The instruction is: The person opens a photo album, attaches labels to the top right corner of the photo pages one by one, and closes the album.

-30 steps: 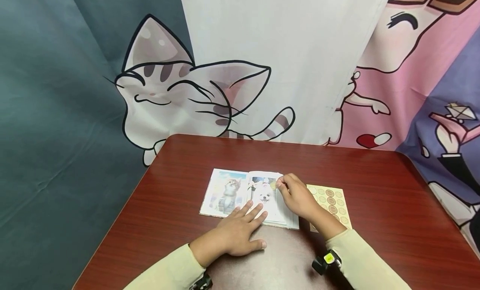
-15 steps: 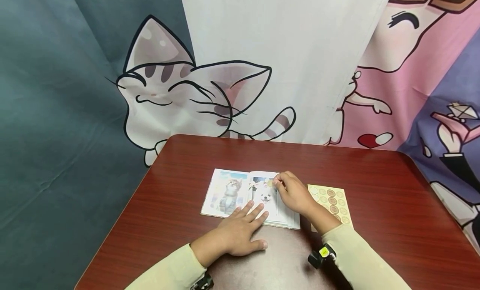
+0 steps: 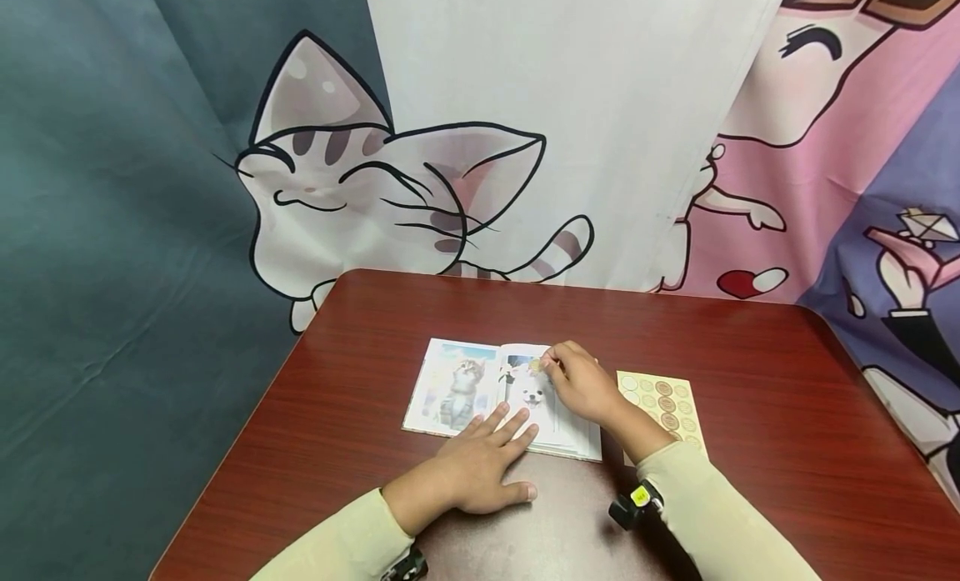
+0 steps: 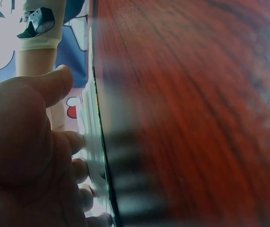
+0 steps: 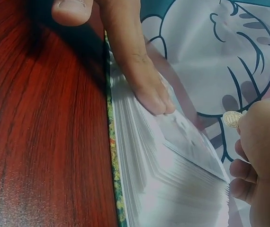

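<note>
An open picture book [image 3: 581,442] lies on the table, with a kitten picture [image 3: 461,389] on the left page and a white puppy picture [image 3: 533,395] on the right one. My left hand [image 3: 476,473] rests on the book's near edge, fingers spread and thumb out to the side. Between thumb and forefinger my right hand [image 3: 585,388] pinches a small round gold sticker [image 5: 231,119], held over the upper part of the puppy page. In the right wrist view the sticker's printed face shows, and the other fingers curl in. Partly behind the right forearm lies a yellow sticker sheet [image 3: 684,410].
The dark red wooden table [image 3: 337,464] ends at the back against a hanging cloth [image 3: 600,81] printed with cartoon cats. Wrist-worn cameras sit on both forearms, the right one [image 3: 636,504] close above the table.
My right hand has shifted left over the puppy page, carrying the pinched sticker with it. The left hand has stayed in place on the book.
</note>
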Action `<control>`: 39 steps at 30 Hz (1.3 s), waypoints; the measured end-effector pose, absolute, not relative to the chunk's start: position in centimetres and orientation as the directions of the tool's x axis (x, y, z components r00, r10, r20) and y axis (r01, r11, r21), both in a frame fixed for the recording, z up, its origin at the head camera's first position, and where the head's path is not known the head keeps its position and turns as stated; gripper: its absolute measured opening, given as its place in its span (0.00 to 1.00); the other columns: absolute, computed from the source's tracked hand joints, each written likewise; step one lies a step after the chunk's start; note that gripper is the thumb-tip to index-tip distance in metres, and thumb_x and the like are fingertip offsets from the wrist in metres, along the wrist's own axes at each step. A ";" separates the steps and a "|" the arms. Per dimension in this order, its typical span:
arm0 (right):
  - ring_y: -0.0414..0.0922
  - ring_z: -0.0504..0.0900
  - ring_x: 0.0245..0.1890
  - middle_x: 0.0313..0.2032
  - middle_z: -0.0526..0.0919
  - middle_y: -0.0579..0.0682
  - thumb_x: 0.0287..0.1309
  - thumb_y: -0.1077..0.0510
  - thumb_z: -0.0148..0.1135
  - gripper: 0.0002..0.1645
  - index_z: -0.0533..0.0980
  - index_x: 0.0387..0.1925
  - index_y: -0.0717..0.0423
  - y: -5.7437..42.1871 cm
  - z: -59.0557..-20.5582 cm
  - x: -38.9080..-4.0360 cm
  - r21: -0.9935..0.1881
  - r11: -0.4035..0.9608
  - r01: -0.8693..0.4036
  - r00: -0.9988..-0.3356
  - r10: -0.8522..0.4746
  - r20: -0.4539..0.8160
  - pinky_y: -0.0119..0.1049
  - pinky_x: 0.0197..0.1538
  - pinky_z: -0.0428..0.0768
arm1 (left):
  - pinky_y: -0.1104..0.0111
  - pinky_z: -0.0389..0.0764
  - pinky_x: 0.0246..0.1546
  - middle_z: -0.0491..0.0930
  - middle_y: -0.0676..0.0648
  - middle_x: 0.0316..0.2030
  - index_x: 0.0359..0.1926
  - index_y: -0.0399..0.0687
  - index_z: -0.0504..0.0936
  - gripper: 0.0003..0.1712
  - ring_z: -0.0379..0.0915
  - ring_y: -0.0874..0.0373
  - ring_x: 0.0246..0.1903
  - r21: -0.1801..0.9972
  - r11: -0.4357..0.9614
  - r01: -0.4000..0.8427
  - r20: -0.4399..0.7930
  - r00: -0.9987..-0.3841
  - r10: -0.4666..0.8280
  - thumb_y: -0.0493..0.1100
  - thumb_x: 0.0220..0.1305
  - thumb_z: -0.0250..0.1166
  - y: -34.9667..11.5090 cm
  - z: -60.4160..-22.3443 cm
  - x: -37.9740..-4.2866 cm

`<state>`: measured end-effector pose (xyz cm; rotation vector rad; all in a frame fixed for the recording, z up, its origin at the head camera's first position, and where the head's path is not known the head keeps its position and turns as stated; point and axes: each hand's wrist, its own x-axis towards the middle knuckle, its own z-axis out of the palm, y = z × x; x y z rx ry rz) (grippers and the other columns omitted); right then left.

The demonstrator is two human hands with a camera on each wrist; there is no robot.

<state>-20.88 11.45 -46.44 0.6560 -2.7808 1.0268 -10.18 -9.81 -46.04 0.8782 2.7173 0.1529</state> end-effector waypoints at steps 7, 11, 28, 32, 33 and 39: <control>0.44 0.74 0.36 0.38 0.78 0.48 0.74 0.59 0.56 0.06 0.78 0.39 0.55 11.0 -46.4 -21.4 -0.577 0.672 -0.464 -0.885 -0.389 0.257 0.42 0.40 0.76 | 0.49 0.53 0.75 0.43 0.54 0.81 0.82 0.63 0.51 0.48 0.34 0.51 0.79 0.182 0.810 0.558 -0.232 -0.776 0.586 0.76 0.69 0.49 -9.8 -46.1 -10.1; 0.45 0.75 0.37 0.39 0.78 0.49 0.74 0.58 0.56 0.07 0.78 0.39 0.55 10.6 -46.1 -21.7 -0.562 0.684 -0.465 -0.884 -0.391 0.257 0.44 0.41 0.76 | 0.48 0.53 0.75 0.43 0.54 0.81 0.82 0.62 0.51 0.49 0.34 0.51 0.79 0.182 0.808 0.560 -0.230 -0.775 0.589 0.76 0.69 0.49 -9.8 -45.9 -10.1; 0.47 0.75 0.40 0.35 0.76 0.47 0.75 0.58 0.57 0.06 0.78 0.38 0.53 9.3 -46.2 -22.7 -0.514 0.693 -0.506 -0.861 -0.439 0.256 0.45 0.46 0.76 | 0.47 0.54 0.74 0.45 0.52 0.81 0.82 0.60 0.52 0.49 0.35 0.49 0.79 0.196 0.799 0.568 -0.220 -0.769 0.600 0.75 0.69 0.51 -10.0 -45.8 -10.1; 0.48 0.76 0.42 0.35 0.76 0.46 0.75 0.57 0.56 0.07 0.78 0.38 0.53 9.1 -46.4 -22.9 -0.490 0.701 -0.518 -0.854 -0.453 0.256 0.45 0.47 0.76 | 0.48 0.54 0.74 0.45 0.53 0.81 0.82 0.61 0.52 0.49 0.35 0.50 0.79 0.195 0.800 0.567 -0.221 -0.769 0.600 0.75 0.69 0.51 -9.9 -45.8 -10.1; 0.48 0.76 0.43 0.35 0.76 0.46 0.75 0.58 0.56 0.07 0.77 0.38 0.53 9.1 -46.4 -23.0 -0.486 0.703 -0.520 -0.853 -0.454 0.257 0.46 0.47 0.76 | 0.48 0.53 0.74 0.45 0.53 0.81 0.82 0.61 0.52 0.49 0.35 0.50 0.79 0.196 0.801 0.565 -0.223 -0.770 0.598 0.75 0.69 0.51 -9.9 -45.7 -10.1; 0.50 0.76 0.45 0.35 0.76 0.46 0.75 0.57 0.55 0.08 0.77 0.38 0.53 9.0 -46.3 -23.1 -0.476 0.715 -0.511 -0.858 -0.451 0.243 0.45 0.47 0.76 | 0.49 0.53 0.75 0.45 0.53 0.81 0.82 0.61 0.52 0.49 0.36 0.51 0.79 0.200 0.805 0.558 -0.230 -0.772 0.593 0.75 0.69 0.51 -10.0 -45.7 -10.0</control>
